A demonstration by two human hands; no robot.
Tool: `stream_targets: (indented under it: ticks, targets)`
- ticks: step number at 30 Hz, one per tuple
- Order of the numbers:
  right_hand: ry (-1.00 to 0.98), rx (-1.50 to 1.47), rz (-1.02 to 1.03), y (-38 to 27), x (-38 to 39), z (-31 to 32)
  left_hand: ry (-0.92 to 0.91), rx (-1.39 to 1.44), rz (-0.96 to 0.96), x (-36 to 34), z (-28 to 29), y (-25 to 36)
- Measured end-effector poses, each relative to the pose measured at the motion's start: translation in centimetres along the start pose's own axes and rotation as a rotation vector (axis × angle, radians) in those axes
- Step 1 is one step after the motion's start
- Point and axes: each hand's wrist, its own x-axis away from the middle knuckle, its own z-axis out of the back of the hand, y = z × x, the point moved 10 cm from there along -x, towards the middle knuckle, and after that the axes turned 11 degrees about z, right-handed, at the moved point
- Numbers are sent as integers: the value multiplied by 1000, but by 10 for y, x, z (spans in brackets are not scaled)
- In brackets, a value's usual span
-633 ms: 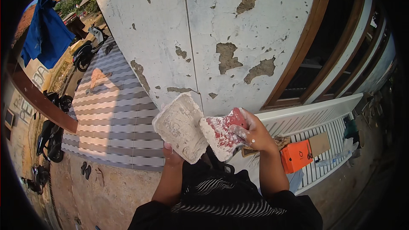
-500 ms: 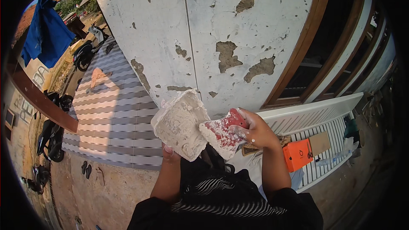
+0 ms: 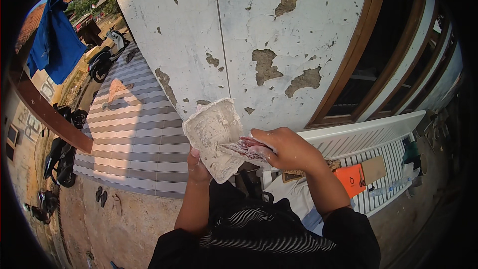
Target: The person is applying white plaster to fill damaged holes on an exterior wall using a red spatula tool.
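My left hand (image 3: 198,168) grips a squarish shallow tray (image 3: 188,130) from its near left side, the fingers hidden beneath. Pale, wet-looking putty (image 3: 215,128) coats the tray's inside and rim. In my right hand (image 3: 284,148) is a red putty scraper (image 3: 250,145), smeared with white putty and tilted nearly edge-on. Its blade dips into the tray at the lower right, against the putty. White smears mark my right fingers. Beyond the tray rises a white wall (image 3: 194,30) with flaked patches of bare grey-brown render (image 3: 266,66).
Right of me a white slatted bench (image 3: 368,124) holds an orange box (image 3: 349,179), cardboard (image 3: 373,168) and plastic. Brown-framed windows (image 3: 348,65) stand above it. On the left are a striped tiled floor (image 3: 134,139), sandals (image 3: 101,197), parked motorbikes (image 3: 60,162) and a hanging blue cloth (image 3: 57,40).
My right hand has moved left and turned over, bringing the scraper from face-on beside the tray to nearly edge-on inside it. The tray has shifted slightly and tilted.
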Motion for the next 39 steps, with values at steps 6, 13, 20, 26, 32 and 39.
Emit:
stream_targets:
  ticks: [6,13,20,26,32,39]
  targets:
    - [-132,196,91,-34,-5,-18,40,35,-25,-6,6,-5]
    - [-138,140,10,-21,-10,3,43,-36,-54,-7,29,-8]
    - [-53,-134,-83,53,-25,-4,-24,-152,-172,-4,19,-1]
    - [-93,-590,-127,68,-25,-42,48,-102,-171,-9,29,-3]
    - [-74,-814,-182,93,-14,-80,42,-138,-242,-18,28,-1]
    - [90,-1230,-365,108,4,-109,8,-167,-248,-34,32,-3]
